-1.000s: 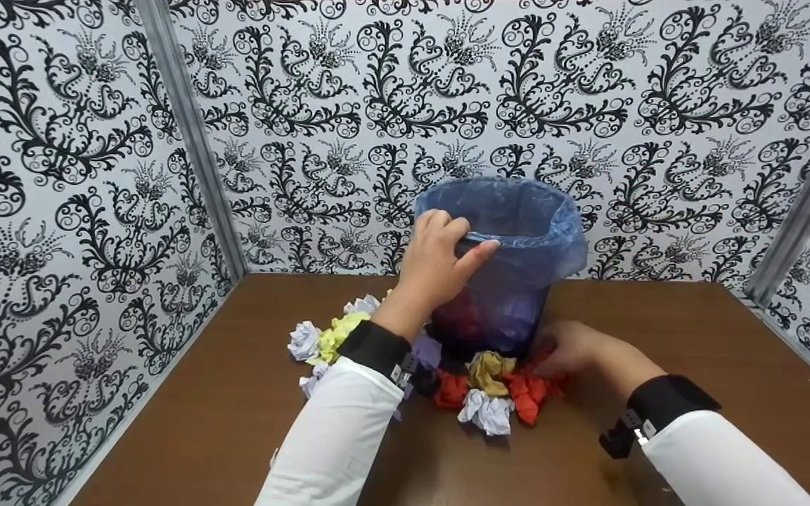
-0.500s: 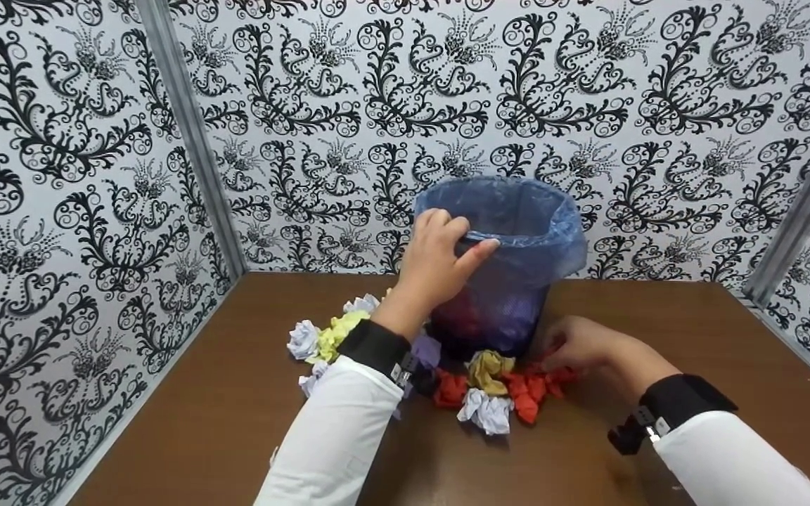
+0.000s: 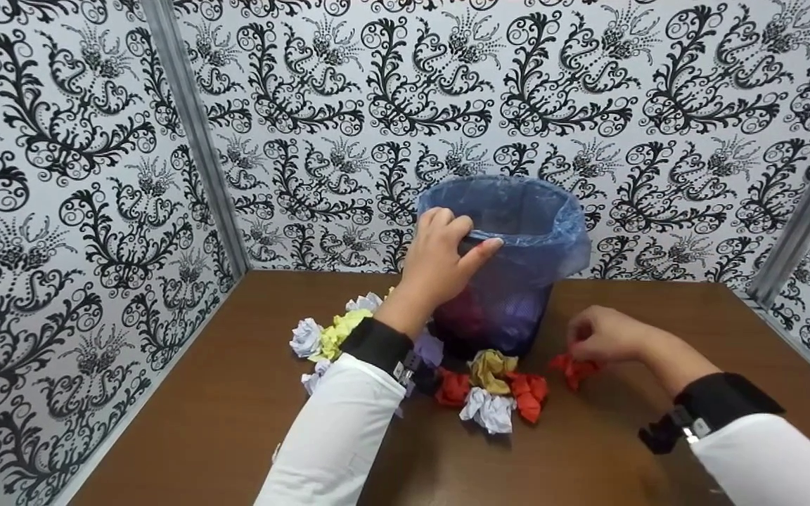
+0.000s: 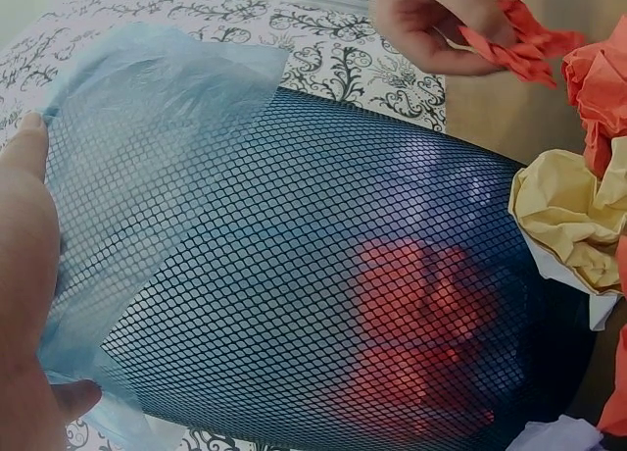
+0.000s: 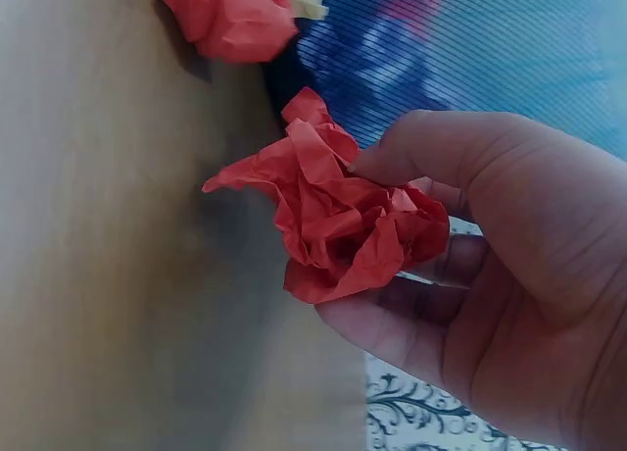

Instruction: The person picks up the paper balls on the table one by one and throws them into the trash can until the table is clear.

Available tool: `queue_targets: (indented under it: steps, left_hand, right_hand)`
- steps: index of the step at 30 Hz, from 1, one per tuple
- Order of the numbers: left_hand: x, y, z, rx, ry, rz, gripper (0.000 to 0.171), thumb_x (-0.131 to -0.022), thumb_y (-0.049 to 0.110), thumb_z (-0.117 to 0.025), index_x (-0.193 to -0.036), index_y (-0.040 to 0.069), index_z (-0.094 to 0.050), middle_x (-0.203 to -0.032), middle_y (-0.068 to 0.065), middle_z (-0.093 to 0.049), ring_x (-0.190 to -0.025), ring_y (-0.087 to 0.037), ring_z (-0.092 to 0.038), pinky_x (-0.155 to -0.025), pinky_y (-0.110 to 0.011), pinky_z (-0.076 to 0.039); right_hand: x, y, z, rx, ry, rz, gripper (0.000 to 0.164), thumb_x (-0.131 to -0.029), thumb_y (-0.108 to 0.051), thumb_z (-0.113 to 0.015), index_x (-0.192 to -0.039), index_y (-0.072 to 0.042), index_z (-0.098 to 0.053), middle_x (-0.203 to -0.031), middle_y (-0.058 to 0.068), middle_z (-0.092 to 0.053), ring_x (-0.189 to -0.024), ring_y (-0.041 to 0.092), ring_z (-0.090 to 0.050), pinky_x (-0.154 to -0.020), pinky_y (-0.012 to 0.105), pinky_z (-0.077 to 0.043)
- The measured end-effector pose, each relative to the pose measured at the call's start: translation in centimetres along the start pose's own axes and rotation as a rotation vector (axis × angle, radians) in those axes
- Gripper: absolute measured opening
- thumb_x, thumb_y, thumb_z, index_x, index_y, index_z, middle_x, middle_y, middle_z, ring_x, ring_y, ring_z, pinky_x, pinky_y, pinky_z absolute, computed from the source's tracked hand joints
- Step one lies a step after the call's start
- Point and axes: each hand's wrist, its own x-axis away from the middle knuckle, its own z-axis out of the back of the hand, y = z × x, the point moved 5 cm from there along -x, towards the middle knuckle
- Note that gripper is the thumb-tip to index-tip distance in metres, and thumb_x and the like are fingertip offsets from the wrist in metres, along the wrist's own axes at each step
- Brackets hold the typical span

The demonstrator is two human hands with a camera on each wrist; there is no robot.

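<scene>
1. To the right of the bin, the right hand pinches a red paper ball. The thumb is on 1 side and the fingers are on the other. That grip is small but looks good enough for light paper, so there should be no need to squash it. I can't tell if the ball touches the table.

2. At the top of the bin, the left hand grips the rim and the blue bag together. A firm hold here should stop the bin from tipping and the bag from slipping in.

3. Near the bin's foot sit a second red ball, a brown ball and a white ball. A gap shows between these 3 and the held ball. It would be best to lift straight up, so nothing gets bumped.

4. Next, the ball would need to go higher than the rim. The bag hangs loose outside the bin, so a low hand could catch it.

5. Over the middle of the hole is a good spot to let go. The left fingers curl over the near edge, so aim away from them.
</scene>
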Motion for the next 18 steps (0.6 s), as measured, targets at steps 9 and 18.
queue_targets:
  steps: [9,18]
  left_hand:
    - [0.0,0.0,-0.1,-0.007,-0.011,0.002,0.054,-0.095,0.073,-0.049,-0.092,0.019,-0.057,-0.101,-0.001,-0.050,-0.121,-0.022,-0.046,-0.096,-0.039,-0.049]
    - [-0.1,-0.1,-0.1,-0.009,-0.016,-0.002,0.055,-0.095,0.074,-0.048,-0.092,0.019,-0.057,-0.101,-0.001,-0.050,-0.122,-0.022,-0.046,-0.098,-0.040,-0.048]
  right_hand:
    - [2.4,-0.7,3.6,-0.068,-0.001,-0.044,0.007,-0.078,-0.003,-0.069,-0.085,-0.002,-0.066,-0.077,0.005,-0.073,-0.063,0.015,-0.067,-0.055,0.027,-0.055]
    - [4.4,-1.6,8.2,-0.029,0.015,-0.090,0.014,-0.083,-0.008,-0.073,-0.095,-0.006,-0.067,-0.092,0.009,-0.073,-0.074,0.018,-0.068,-0.062,0.030,-0.058]
